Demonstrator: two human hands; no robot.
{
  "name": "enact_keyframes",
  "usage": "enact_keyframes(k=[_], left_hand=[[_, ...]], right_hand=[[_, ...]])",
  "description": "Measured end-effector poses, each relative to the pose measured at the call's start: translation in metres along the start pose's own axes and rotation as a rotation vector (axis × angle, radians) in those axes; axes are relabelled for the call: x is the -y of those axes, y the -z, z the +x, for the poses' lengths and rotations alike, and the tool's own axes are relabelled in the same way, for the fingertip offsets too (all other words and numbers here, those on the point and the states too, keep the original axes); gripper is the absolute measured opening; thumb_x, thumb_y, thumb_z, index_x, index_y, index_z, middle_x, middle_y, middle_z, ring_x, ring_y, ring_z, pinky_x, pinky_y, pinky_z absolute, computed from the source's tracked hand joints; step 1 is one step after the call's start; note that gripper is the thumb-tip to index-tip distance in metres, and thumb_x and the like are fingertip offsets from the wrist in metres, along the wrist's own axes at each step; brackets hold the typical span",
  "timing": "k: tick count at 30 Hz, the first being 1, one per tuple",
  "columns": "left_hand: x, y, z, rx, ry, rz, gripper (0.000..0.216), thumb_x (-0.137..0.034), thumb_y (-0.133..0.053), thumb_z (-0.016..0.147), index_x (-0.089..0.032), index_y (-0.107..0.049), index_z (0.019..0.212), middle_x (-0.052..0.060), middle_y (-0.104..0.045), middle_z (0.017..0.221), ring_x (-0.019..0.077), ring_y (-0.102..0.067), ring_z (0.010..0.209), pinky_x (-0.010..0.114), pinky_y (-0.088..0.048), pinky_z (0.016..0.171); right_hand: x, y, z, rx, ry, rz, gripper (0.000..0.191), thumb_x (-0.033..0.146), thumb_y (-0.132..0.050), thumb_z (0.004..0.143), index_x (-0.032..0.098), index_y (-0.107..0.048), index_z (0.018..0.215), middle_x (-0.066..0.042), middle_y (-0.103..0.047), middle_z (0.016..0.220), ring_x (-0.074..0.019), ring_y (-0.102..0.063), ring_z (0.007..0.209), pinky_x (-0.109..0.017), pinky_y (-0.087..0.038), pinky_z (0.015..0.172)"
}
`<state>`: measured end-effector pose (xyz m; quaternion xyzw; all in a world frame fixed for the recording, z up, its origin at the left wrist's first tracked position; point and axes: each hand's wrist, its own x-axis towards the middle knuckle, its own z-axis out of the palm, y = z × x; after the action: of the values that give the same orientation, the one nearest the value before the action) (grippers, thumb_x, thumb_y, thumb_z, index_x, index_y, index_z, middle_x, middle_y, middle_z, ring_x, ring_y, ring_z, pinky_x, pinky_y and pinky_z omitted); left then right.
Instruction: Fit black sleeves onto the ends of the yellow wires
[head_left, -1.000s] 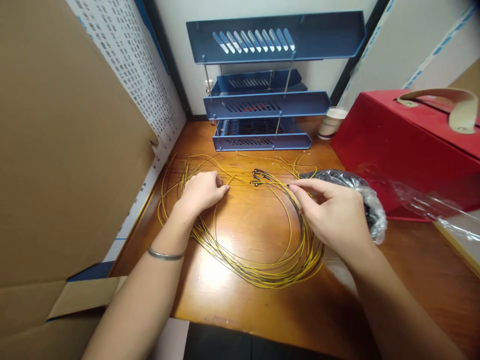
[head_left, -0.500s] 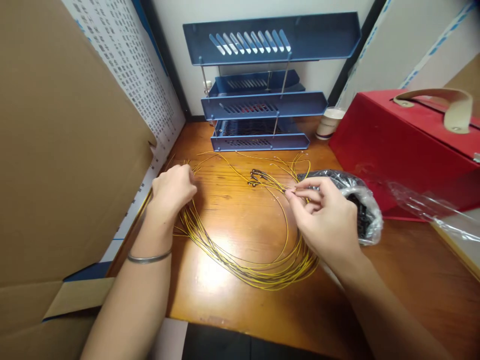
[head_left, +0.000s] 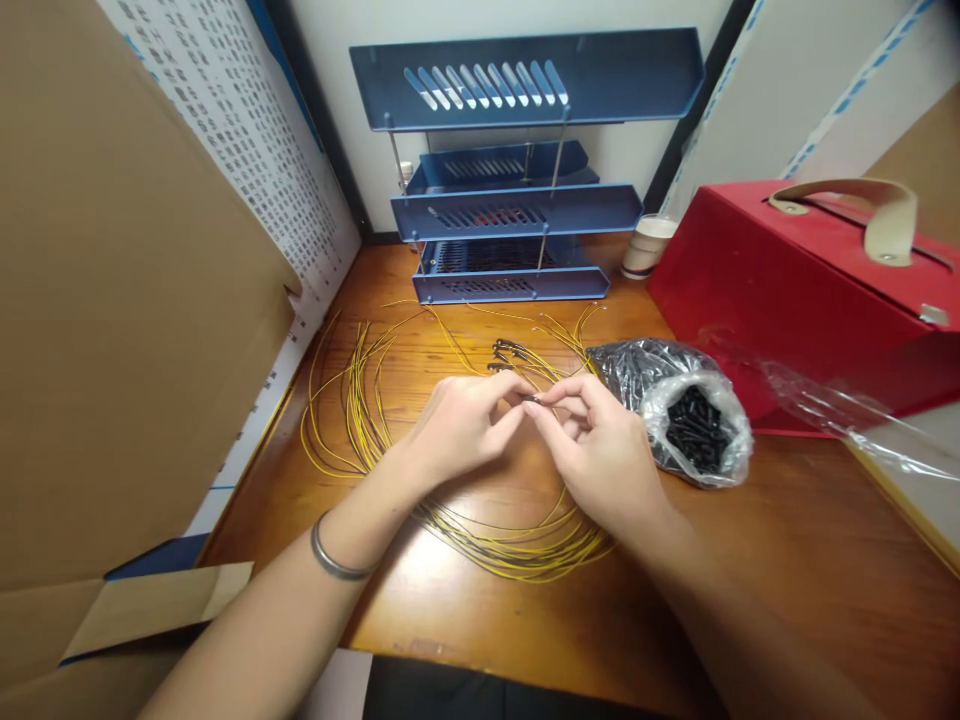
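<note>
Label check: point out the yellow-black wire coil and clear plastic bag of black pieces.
Yellow-black wire coil [head_left: 517, 558], head view: lower curve.
Clear plastic bag of black pieces [head_left: 657, 420], head view: rim.

One camera, worn on the person's head, looks forward and down from close above the left hand [head_left: 472, 425] and right hand [head_left: 607, 455], across the desk [head_left: 810, 530] towards the rack [head_left: 517, 200].

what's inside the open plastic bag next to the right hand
Through the open mouth of the plastic bag you can see many small black pieces heaped together. Whatever lies beneath the top ones is covered.
</note>
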<state>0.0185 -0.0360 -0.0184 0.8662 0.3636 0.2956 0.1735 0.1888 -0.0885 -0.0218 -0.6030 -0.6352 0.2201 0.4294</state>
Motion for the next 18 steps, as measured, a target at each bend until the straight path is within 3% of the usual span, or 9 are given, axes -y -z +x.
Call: enact_keyframes(k=[3,6,9,12,18], left_hand=[[0.004,0.001,0.002,-0.083,-0.013,0.014,0.012,-0.021,-0.061,0.087,-0.018,-0.071,0.095,0.001,-0.077,0.081,0.0106,-0.064,0.057,0.023,-0.046,0.058],[0.0,0.002,0.004,-0.184,0.014,-0.074,0.011,-0.024,-0.064,0.088,-0.017,-0.071,0.092,0.001,-0.077,0.078,0.0091,-0.063,0.056,0.021,-0.048,0.058],[-0.008,0.001,0.006,-0.258,0.111,-0.337,0.014,-0.028,-0.069,0.086,-0.016,-0.073,0.09,0.003,-0.077,0.077,0.0111,-0.067,0.062,0.02,-0.05,0.056],[-0.015,-0.003,0.006,-0.24,0.189,-0.618,0.014,-0.027,-0.074,0.082,-0.014,-0.074,0.088,0.005,-0.077,0.079,0.0132,-0.07,0.066,0.02,-0.052,0.055],[-0.019,-0.005,0.006,-0.196,0.235,-0.805,0.021,-0.032,-0.08,0.076,-0.014,-0.074,0.084,0.007,-0.077,0.084,0.0149,-0.071,0.07,0.022,-0.056,0.057]], right_hand=[[0.002,0.002,0.001,-0.01,-0.036,-0.008,0.027,0.048,-0.064,0.089,0.021,-0.059,0.085,0.006,-0.053,0.054,-0.0111,-0.043,0.044,-0.025,-0.034,0.049],[0.006,0.004,0.001,-0.023,0.043,0.021,0.041,0.046,-0.059,0.093,0.02,-0.053,0.062,-0.002,-0.063,0.07,-0.0113,-0.05,0.054,-0.027,-0.036,0.055],[0.01,0.003,-0.001,0.174,0.101,0.092,0.051,0.045,-0.057,0.094,0.019,-0.046,0.051,0.0,-0.056,0.058,-0.0103,-0.045,0.052,-0.027,-0.033,0.054],[0.012,0.0,-0.004,0.354,0.113,0.124,0.048,0.049,-0.058,0.093,0.019,-0.052,0.057,0.005,-0.047,0.048,-0.0086,-0.037,0.046,-0.027,-0.026,0.049],[0.01,0.001,-0.004,0.294,0.148,0.082,0.05,0.05,-0.057,0.093,0.017,-0.055,0.055,0.004,-0.048,0.049,-0.0087,-0.039,0.047,-0.027,-0.026,0.05]])
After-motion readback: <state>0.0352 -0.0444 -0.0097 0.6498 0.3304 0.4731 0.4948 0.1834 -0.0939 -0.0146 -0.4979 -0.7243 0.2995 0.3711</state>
